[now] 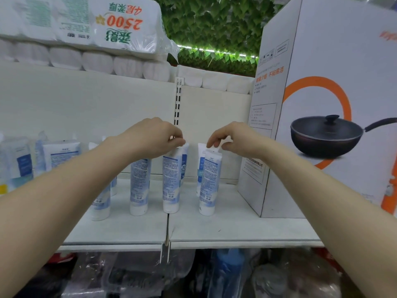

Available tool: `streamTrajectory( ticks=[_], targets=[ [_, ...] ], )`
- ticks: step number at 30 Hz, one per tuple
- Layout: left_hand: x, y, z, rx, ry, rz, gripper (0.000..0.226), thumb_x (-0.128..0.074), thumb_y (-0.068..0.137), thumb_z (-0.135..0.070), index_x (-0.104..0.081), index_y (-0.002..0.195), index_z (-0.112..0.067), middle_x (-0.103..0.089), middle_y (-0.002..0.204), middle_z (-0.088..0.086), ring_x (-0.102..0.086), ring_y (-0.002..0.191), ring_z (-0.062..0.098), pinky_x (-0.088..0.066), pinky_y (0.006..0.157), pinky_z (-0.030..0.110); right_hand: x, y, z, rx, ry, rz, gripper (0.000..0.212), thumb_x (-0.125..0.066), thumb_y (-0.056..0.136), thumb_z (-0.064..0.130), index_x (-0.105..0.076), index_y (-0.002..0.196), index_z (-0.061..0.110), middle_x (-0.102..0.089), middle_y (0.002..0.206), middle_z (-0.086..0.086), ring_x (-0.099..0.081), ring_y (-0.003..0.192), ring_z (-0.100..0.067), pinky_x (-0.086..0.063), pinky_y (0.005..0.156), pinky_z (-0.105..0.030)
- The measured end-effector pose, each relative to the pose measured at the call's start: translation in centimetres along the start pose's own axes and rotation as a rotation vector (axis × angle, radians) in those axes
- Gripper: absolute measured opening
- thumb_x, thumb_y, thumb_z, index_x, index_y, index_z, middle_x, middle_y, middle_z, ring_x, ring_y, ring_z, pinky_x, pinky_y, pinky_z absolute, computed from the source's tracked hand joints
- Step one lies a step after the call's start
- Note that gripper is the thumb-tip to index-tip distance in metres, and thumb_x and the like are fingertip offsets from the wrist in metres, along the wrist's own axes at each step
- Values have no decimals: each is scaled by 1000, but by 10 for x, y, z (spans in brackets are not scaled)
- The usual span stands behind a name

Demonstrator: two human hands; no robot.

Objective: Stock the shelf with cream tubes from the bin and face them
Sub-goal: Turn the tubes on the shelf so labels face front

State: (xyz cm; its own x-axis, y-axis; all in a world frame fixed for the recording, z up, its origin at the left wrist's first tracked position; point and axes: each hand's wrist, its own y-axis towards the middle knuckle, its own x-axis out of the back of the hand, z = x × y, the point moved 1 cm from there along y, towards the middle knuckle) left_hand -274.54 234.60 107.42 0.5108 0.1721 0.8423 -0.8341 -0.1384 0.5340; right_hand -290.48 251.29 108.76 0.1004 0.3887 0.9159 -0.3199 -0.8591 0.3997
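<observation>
Pinching the crimped top of a cream tube (171, 181) with the left hand (158, 137), likely to turn its picture side out. Pinching the top of another tube (209, 183) with the right hand (233, 139), just left of the big pan box (322, 104). Standing cap-down on the shelf (236, 229) (so staying tall and easy to see). More tubes (138, 186) waiting farther left of the box. Showing no bin here.
</observation>
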Motion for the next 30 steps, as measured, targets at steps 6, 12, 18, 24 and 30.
streamTrajectory(
  ticks=[6, 12, 18, 24, 30],
  targets=[
    [0, -6, -6, 45, 52, 51, 43, -39, 95, -53, -47, 61, -30, -50, 62, -14, -50, 65, 13, -39, 63, 30, 9, -21, 10, 26, 43, 47, 38, -66, 89, 15, -64, 119, 40, -63, 115, 14, -53, 104, -8, -45, 84, -25],
    [-11, -10, -17, 50, 71, 13, 38, -38, 91, -60, -57, 79, -30, -62, 78, -7, -56, 74, 16, -40, 64, 30, 1, -24, 16, 22, 30, 47, 24, -69, 88, 30, -68, 112, 34, -61, 118, 13, -52, 105, -9, -44, 83, -24],
    [-11, -12, -22, 86, -7, -33, 23, -46, 90, -18, -61, 104, -28, -67, 101, -2, -56, 88, 17, -40, 71, 29, -4, -19, 16, -15, 43, 12, 20, -68, 87, 29, -69, 106, 23, -67, 104, 7, -59, 96, -12, -45, 73, -18],
    [-17, -15, -23, 125, -71, -132, 34, -48, 92, -12, -62, 122, -23, -68, 111, 1, -57, 103, 21, -38, 78, 28, -9, -17, 19, -27, 3, -34, 25, -66, 88, 28, -69, 111, 19, -69, 103, 0, -62, 94, -16, -53, 85, -31],
    [-22, -12, -25, 162, -7, -137, 30, -47, 94, -16, -67, 114, -24, -67, 115, 3, -59, 102, 28, -44, 79, 32, -18, -14, 16, 1, -1, -36, 24, -58, 93, 25, -66, 115, 20, -68, 105, 1, -60, 95, -16, -47, 81, -27]
  ],
)
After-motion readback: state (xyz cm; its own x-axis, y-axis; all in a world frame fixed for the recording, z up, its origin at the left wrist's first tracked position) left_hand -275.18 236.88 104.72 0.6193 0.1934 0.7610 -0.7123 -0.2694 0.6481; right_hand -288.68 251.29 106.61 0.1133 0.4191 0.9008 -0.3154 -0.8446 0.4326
